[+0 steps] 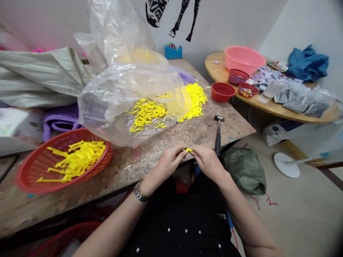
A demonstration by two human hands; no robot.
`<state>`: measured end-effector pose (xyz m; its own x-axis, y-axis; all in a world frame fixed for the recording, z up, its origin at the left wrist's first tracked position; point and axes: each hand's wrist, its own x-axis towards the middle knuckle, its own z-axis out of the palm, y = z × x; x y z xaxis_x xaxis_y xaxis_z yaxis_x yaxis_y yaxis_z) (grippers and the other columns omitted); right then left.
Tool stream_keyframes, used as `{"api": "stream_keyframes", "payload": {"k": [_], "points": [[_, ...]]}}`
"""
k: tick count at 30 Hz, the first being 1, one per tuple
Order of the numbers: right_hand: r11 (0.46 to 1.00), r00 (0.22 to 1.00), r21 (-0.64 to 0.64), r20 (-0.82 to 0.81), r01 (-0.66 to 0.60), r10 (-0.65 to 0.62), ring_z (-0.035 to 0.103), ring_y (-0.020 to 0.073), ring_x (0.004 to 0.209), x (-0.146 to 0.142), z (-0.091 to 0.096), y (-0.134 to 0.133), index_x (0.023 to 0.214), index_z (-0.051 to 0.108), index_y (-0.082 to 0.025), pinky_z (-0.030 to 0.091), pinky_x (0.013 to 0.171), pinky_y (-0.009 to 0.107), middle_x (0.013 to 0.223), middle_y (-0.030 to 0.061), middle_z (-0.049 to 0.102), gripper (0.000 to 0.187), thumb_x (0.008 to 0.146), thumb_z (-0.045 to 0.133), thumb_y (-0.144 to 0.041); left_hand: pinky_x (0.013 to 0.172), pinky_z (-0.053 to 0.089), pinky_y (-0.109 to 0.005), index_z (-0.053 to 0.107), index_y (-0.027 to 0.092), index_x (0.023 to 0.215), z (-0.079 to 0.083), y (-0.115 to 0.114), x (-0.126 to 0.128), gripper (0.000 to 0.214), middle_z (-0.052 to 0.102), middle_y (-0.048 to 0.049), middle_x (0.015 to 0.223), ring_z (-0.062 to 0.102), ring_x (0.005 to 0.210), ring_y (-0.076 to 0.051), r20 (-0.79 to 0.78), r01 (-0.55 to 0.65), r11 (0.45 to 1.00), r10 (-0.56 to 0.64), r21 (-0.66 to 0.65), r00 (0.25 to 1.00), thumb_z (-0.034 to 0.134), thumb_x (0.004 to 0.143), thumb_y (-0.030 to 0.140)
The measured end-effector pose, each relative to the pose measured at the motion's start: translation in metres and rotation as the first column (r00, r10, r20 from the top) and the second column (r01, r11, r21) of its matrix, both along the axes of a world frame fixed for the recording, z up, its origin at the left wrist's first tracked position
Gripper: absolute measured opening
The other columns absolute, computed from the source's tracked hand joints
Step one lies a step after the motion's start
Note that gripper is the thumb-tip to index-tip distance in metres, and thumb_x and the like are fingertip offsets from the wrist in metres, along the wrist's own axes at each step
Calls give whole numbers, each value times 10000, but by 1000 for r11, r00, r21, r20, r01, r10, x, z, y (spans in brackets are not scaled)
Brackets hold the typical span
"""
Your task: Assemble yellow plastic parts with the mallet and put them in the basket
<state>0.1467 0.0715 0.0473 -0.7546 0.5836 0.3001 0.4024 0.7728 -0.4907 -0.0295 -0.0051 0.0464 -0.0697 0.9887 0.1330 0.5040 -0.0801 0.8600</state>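
My left hand (169,160) and my right hand (207,160) meet at the table's front edge, fingertips pinched on one small yellow plastic piece (189,150). Most of that piece is hidden by the fingers. Just right of my right hand, a hammer (218,134) lies with its dark handle toward me. Beyond my hands, loose yellow plastic pieces (147,113) lie in the mouth of a clear plastic bag (128,85). Another yellow pile (195,101) rests beside the bag. To the left, a red basket (29,175) holds longer yellow plastic parts (80,160).
A blue tape dispenser (173,52) stands by the wall. At the right, a round wooden table (217,66) bears a pink basin (244,60), small red baskets and silvery packets. A red bowl (223,92) sits near the work table's far corner. A dark green bag (245,170) lies on the floor.
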Motion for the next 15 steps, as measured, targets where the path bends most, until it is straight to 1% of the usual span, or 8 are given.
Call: {"api": "stream_keyframes", "payload": {"k": [4,7,10,13,15], "points": [[1000,999,19,50,-23,22,638,186,798,-5,2,7,908,660,-164,454,727,278,847,66,693,233,1026,464,-208,747,484,-285,678,209,1041,-2,5,-4,230,726,-42,914,666,814,-194,-72,-12,1000,13,13,997,503,961,334],[999,997,-2,55,-52,52,642,190,816,-8,2,15,937,667,-151,454,737,282,870,76,700,217,1025,477,-210,723,480,-284,667,217,1091,-6,9,-7,237,718,-36,863,666,771,-194,-116,-39,999,41,26,992,511,961,338],[998,996,-39,69,-54,56,659,189,854,-11,3,22,976,682,-147,458,769,280,915,86,716,219,1028,483,-220,719,481,-281,649,221,1148,-9,14,-10,258,712,-28,843,664,743,-186,-112,-36,999,40,36,993,516,960,336],[994,996,-103,73,-48,55,672,182,885,-12,6,29,997,703,-166,467,794,276,943,77,734,225,1026,499,-255,712,473,-280,655,210,1096,-10,20,-13,242,698,-20,806,653,725,-179,-90,-31,999,34,32,995,498,958,334],[988,998,-152,48,-37,45,682,180,905,-12,7,37,1004,716,-184,477,813,275,966,67,747,218,1018,517,-274,692,469,-279,652,201,1056,-10,24,-16,237,685,-12,768,645,708,-176,-61,-54,998,55,21,997,492,952,341]]}}
